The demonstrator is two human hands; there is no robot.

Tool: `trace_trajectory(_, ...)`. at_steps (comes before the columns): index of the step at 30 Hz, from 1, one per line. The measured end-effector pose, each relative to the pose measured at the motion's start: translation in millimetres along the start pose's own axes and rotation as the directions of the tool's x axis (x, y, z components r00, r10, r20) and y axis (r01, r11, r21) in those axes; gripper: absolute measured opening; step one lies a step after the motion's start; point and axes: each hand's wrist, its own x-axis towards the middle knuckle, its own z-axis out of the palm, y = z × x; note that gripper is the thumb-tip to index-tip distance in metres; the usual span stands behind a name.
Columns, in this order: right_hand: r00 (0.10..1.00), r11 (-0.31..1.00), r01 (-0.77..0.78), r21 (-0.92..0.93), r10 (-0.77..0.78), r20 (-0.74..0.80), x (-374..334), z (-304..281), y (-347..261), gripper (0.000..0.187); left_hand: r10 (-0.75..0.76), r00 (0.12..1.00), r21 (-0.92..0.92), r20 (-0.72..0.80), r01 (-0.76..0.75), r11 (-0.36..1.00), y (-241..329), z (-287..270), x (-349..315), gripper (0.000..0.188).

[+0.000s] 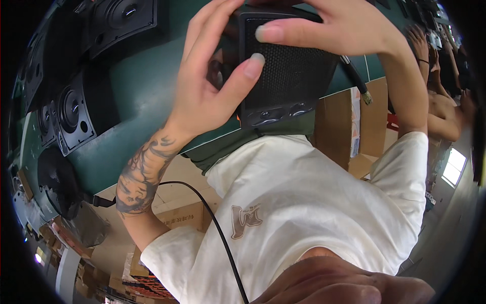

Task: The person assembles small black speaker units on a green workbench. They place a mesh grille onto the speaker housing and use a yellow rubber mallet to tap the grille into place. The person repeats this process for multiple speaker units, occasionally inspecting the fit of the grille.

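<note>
Moderate light | soft glare – green tabletop (147, 104) | rim – black, bent, blurred

Green bench (144, 96) with a glossy top, pale floor (115, 234) beside the bench, bright window (454, 167) right of the bench

Layout about the worktop (144, 101). Centre: held speaker (288, 81), at the near edge, between left grip (205, 86) and right grip (339, 28), before the person's shirt (314, 197). Left: a near speaker (76, 109) on the worktop; behind it, a rear speaker (124, 23). Near left corner: a round item (55, 175). Right of the held speaker: a slim rod (357, 77); beyond the near edge, a carton (331, 124). Lower left, left of the shirt: a second carton (185, 217). Far right: another person (443, 119).
</note>
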Motion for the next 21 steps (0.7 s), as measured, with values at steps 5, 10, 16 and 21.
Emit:
trace_trajectory(5,0.961,0.947,0.276,0.163,-0.269,-0.067,6,19,21,0.067,0.115,0.993,0.119,-0.025,-0.111,0.987,-4,0,0,0.064)
trace_trajectory(10,0.998,0.985,0.018,0.17,-0.029,0.064,35,21,34,0.062,0.062,0.993,0.129,-0.103,-0.049,0.99,-10,2,0,0.056)
trace_trajectory(16,0.989,0.939,0.037,0.341,0.013,-0.145,41,27,93,0.075,-0.239,0.96,-0.44,-0.144,0.154,0.885,-30,13,15,0.059)
trace_trajectory(21,0.949,0.736,0.063,0.674,0.165,-0.268,-3,67,71,0.09,-0.199,0.948,-0.451,-0.247,0.07,0.89,-30,1,10,0.069)
